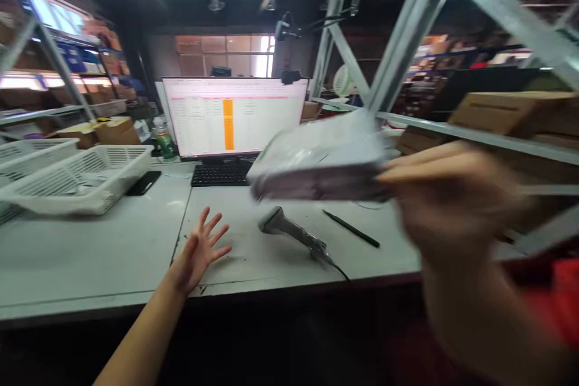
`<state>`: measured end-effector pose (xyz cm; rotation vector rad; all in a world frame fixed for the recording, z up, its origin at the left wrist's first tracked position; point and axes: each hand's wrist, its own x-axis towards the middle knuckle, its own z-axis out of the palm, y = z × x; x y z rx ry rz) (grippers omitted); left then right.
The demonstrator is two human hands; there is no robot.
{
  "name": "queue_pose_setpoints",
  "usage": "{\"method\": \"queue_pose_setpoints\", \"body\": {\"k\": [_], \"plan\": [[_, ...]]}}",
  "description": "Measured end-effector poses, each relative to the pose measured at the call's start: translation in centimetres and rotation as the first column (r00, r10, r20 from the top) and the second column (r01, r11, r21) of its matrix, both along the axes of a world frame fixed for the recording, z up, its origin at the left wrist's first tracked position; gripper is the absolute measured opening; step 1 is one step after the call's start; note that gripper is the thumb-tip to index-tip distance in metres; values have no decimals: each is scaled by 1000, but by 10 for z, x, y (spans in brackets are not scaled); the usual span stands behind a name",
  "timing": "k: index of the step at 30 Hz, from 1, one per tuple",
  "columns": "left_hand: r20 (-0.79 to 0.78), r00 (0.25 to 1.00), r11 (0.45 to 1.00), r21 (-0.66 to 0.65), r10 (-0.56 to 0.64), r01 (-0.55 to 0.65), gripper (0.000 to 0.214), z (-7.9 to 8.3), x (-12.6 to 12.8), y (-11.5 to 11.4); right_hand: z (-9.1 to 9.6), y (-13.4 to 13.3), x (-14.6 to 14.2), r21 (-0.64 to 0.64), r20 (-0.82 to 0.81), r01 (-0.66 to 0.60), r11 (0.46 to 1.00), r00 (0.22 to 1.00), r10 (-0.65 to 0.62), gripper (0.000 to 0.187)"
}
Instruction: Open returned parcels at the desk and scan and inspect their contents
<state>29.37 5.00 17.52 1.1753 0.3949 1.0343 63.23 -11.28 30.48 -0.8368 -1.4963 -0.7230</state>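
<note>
My right hand point(452, 193), smeared by motion, grips the right end of a flat plastic-wrapped package point(321, 160) with a pale top and a greyish side. It is held up in the air over the table, in front of the monitor. My left hand point(199, 253) is above the table's front edge, its fingers spread and nothing in it. Between the hands a barcode scanner point(294, 232) lies on the white table point(113, 259), its cable running off the front edge. To its right rests a dark pen-like stick point(350, 228).
A monitor point(203, 120) showing a table with an orange column stands behind a black keyboard point(221, 174). White plastic baskets point(108, 178), a black phone-like slab point(143, 183) and a bottle point(163, 139) are at left. Metal shelving point(479, 132) with cardboard boxes point(497, 111) borders the right.
</note>
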Motion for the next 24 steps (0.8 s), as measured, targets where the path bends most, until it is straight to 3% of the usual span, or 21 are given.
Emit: {"method": "queue_pose_setpoints", "body": {"k": [1,2,4,5,7,8,10,11,13,15,16,17,18,20,24], "plan": [[105,995,994,-110,-1,13,98,6,4,6,-15,23,-25,-57,109,-158,986,981,163,19],[159,987,976,-219,26,9,96,9,5,12,-32,43,-48,-192,237,-292,937,913,333,17],[154,977,913,-401,147,-74,85,11,1,20,-64,71,-75,-422,283,-363,831,818,501,17],[126,968,886,-443,215,-139,82,9,-3,22,-78,81,-77,-497,259,-350,794,814,520,19],[86,938,876,-395,336,-278,83,3,-10,25,-98,95,-62,-657,178,-265,706,855,487,14],[86,915,880,-322,394,-349,85,1,-12,25,-105,101,-48,-717,126,-211,665,898,421,12],[88,865,864,-162,494,-477,88,-3,-12,26,-114,114,-15,-817,-7,-124,564,979,205,35],[83,842,845,-114,532,-523,87,-5,-10,27,-117,121,-1,-868,-94,-126,481,992,90,50],[71,807,809,-91,586,-580,83,-9,-6,28,-125,131,16,-936,-297,-280,212,954,-49,73],[60,787,789,-86,614,-608,78,-13,-3,27,-131,135,20,-850,-518,-524,-62,850,-94,84],[60,778,780,-65,625,-622,76,-15,-2,26,-132,135,19,-780,-600,-610,-135,792,-110,86],[61,769,771,-31,637,-636,75,-17,-3,24,-131,133,16,-733,-650,-662,-157,749,-125,88],[63,759,761,5,648,-649,74,-18,-4,22,-128,129,12,-714,-672,-685,-145,729,-132,90],[69,747,746,51,661,-664,73,-18,-6,18,-118,119,5,-722,-679,-687,-83,727,-100,89],[69,742,738,74,667,-671,70,-17,-8,18,-87,92,-10,-725,-688,-686,-51,719,98,79]]}}
